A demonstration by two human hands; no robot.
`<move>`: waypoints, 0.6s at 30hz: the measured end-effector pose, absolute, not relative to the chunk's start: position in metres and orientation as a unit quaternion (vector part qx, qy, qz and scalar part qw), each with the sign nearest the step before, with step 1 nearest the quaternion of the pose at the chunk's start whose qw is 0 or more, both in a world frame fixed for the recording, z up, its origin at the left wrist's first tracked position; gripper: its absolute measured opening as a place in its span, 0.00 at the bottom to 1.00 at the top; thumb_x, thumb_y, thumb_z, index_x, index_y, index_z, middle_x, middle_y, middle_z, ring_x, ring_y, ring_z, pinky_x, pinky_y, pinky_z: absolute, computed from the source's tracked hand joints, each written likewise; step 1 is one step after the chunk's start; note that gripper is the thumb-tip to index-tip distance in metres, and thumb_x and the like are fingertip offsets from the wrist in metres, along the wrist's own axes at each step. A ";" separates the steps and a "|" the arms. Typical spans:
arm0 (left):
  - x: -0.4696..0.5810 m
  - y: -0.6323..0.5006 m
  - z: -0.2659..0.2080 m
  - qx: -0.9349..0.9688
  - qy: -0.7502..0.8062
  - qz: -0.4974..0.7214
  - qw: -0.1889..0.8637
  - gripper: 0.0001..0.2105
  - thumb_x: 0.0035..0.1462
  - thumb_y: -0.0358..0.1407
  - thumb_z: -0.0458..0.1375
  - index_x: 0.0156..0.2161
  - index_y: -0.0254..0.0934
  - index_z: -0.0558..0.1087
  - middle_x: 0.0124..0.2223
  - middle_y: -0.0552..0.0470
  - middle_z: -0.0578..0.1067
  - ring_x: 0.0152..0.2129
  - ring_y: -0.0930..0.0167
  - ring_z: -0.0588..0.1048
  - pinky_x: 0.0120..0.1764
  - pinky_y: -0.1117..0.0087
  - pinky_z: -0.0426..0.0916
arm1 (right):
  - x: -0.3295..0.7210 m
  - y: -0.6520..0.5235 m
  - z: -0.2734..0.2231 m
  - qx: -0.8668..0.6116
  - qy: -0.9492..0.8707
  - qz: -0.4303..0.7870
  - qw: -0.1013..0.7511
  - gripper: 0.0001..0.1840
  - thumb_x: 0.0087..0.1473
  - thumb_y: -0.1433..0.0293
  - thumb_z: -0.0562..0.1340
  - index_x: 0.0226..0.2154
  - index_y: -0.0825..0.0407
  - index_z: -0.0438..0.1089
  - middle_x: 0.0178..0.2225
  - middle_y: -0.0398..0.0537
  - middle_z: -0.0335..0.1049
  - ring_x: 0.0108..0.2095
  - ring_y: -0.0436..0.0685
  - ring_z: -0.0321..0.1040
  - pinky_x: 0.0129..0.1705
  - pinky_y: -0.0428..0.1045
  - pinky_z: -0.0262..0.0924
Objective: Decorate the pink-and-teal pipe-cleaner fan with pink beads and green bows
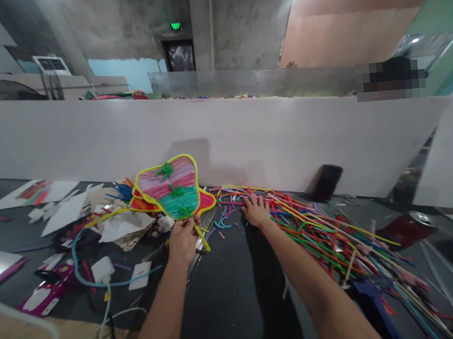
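My left hand is closed on the lower edge of a colored paper cutout. Yellow pipe cleaner rims the cutout, and small green pipe-cleaner pieces sit on its pink, purple and teal face. A red piece with a yellow edge shows behind it. My right hand reaches to the far left end of a pile of multicolored pipe cleaners. Its fingers are apart and touch the pile; nothing shows held in them. Short cut bits of pipe cleaner lie between my hands.
A white partition runs behind the dark table. A black phone leans against it, with a dark red can to the right. Left are paper scraps, a white charger and a purple tool. Beyond the partition is a person's head.
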State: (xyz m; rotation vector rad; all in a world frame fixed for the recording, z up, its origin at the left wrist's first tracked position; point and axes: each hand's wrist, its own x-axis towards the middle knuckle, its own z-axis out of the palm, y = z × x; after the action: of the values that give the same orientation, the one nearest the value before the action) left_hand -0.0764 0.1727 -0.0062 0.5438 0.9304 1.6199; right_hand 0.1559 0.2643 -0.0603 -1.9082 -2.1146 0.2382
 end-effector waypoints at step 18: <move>0.047 0.319 -0.008 0.347 0.378 0.530 0.675 0.16 0.59 0.39 0.55 0.51 0.35 0.66 0.51 0.45 0.70 0.43 0.65 0.72 0.43 0.57 0.70 | 0.233 0.176 -0.043 -0.535 -0.764 0.143 0.330 0.14 0.52 0.74 0.57 0.41 0.51 0.72 0.54 0.59 0.61 0.57 0.64 0.56 0.57 0.63 0.54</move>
State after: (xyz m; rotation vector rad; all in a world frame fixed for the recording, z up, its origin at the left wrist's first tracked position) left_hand 0.0473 0.3186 -0.0085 0.7804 0.8496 1.1930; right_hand 0.2332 0.1756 -0.0432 -1.4003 -1.9990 0.3729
